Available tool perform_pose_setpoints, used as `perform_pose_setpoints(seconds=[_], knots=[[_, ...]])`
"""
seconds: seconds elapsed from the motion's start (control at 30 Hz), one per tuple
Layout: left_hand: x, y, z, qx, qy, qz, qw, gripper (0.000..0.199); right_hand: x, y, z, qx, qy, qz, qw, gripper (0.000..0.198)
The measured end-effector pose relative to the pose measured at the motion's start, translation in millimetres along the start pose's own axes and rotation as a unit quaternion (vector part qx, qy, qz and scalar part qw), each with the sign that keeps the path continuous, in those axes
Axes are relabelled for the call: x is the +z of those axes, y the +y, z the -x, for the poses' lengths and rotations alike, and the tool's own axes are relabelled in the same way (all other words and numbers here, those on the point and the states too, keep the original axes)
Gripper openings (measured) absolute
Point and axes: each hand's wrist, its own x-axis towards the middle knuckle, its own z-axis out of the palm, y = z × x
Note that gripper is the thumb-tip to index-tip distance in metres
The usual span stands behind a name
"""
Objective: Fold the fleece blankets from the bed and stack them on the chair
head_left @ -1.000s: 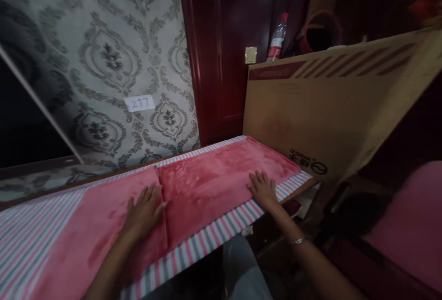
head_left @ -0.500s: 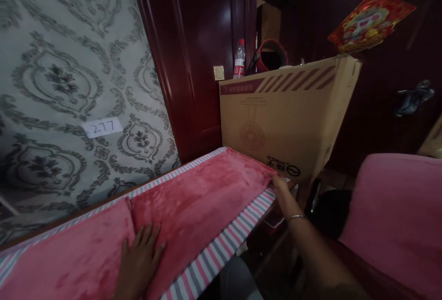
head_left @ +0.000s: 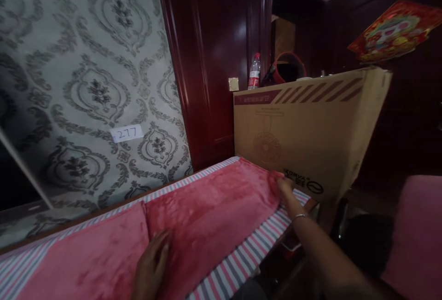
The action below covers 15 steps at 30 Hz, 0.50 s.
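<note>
A pink plush cloth, like a towel or small blanket, lies in a long folded strip, with a second layer folded over its left part. My right hand grips the cloth's far right end and holds that corner slightly raised. Near the edge of the upper layer, my left hand rests on the cloth, tilted on its side with thumb and fingers apart. Beneath the cloth is a striped pink, grey and white cover.
A large cardboard box stands just beyond the right end, with a bottle near its top. Patterned wallpaper borders the far side. Pink fabric hangs over something at right.
My right hand has lifted and drawn the cloth's end inward, uncovering striped cover at the corner. My left hand has turned from flat onto its side. The view has shifted left.
</note>
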Motion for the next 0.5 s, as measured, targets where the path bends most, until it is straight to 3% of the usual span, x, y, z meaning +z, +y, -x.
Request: perform_pose_setpoints(seconds=[0.07,0.1,0.2,0.3,0.4,0.5], knots=[[5,13,-12,-0.109,0.0,0.16,0.981,0.042,20,-26,14,-0.053,-0.05,0.016,0.997,0.016],[10,20,-19,-0.161,-0.008,0.245,0.956,0.042,32,-38,26,-0.09,-0.083,0.018,0.992,0.016],[29,38,-44,-0.299,-0.05,0.437,0.847,0.029,63,-63,83,-0.208,-0.195,0.013,0.959,0.018],[51,49,-61,-0.384,-0.081,0.506,0.768,0.014,73,-58,153,-0.308,-0.288,0.004,0.907,0.027],[70,53,-70,-0.37,-0.095,0.54,0.75,0.019,66,-27,208,-0.431,-0.362,0.014,0.827,0.043],[86,53,-79,-0.317,-0.069,0.564,0.759,0.02,56,10,233,-0.459,-0.398,0.02,0.794,0.052]])
